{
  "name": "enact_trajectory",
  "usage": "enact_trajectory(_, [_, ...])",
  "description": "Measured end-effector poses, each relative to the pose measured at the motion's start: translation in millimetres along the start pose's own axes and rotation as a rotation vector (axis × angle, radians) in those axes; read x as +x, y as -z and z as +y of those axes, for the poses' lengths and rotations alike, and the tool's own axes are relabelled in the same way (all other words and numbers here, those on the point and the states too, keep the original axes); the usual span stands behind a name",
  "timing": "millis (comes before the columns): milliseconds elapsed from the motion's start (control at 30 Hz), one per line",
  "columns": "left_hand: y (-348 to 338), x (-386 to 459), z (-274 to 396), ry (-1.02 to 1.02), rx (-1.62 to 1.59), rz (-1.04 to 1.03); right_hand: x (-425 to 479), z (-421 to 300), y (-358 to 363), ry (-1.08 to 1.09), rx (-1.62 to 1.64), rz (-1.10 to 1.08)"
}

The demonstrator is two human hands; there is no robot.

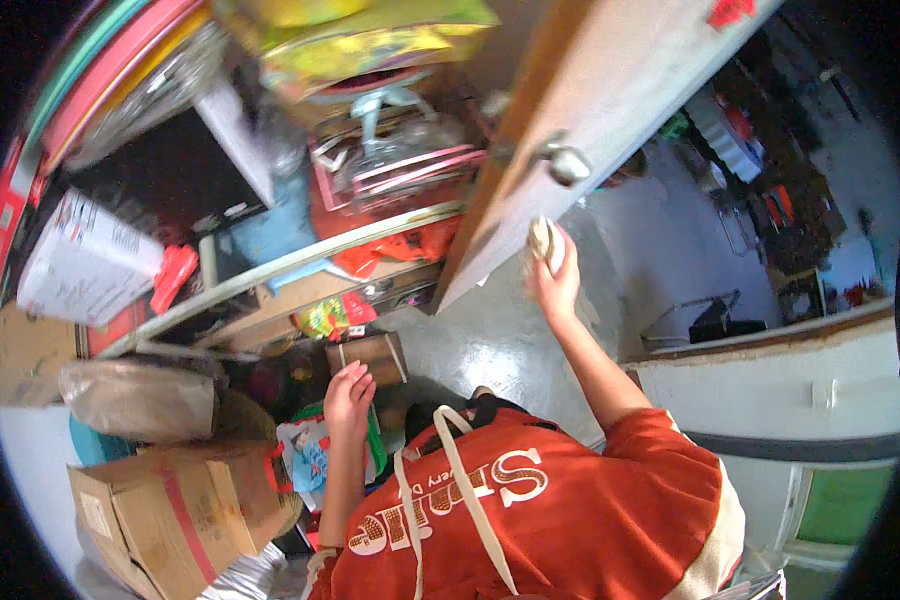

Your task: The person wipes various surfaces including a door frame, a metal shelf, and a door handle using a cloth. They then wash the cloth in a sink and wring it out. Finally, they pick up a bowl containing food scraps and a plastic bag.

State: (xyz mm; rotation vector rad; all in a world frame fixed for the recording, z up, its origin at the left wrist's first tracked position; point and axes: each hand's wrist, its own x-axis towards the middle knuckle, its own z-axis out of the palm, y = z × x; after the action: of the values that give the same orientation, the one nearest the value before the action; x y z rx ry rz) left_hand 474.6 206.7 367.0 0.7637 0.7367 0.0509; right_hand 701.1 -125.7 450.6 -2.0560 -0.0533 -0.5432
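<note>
My right hand (559, 281) is raised beside the lower part of a white door (570, 112) with a brown edge. It grips a small cream-coloured item (546, 240), perhaps a folded cloth; blur hides its exact kind. Just above that hand is the metal door handle (568, 163). My left hand (349, 394) hangs in the air with loosely bent fingers and nothing visible in it. Beyond its fingertips lies a brown box (367, 358) with pale straps, on or near the floor. A printed bag (305, 457) is close to my left forearm.
A cluttered shelf (300, 251) runs along the left, holding a white carton (86, 259) and a pink-framed box (412, 176). Cardboard boxes (187, 510) are stacked at lower left. The grey floor (487, 337) passes through the doorway, with a white ledge (757, 397) on the right.
</note>
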Motion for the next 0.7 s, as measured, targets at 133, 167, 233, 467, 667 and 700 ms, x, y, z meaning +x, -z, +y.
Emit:
enact_trajectory(133, [-41, -4, -34, 0.078, 0.091, 0.057, 17, -5, -29, 0.191, -0.057, 0.052])
enact_trajectory(167, [-59, -5, -44, 0.09, 0.107, 0.013, 1, 11, -37, 0.273, 0.015, -0.111])
enact_trajectory(233, [-90, -12, -63, 0.106, 0.141, -0.046, -31, 45, -35, 0.324, -0.016, -0.856])
enact_trajectory(467, [-186, -27, -128, 0.171, 0.343, -0.195, -168, 252, 137, -0.307, -0.33, -0.99])
enact_trajectory(667, [-245, -21, -172, 0.29, 0.474, -0.29, -213, 364, 352, -0.916, -0.72, -0.454])
enact_trajectory(700, [-254, -20, -176, 0.296, 0.495, -0.302, -218, 365, 366, -0.991, -0.686, -0.319])
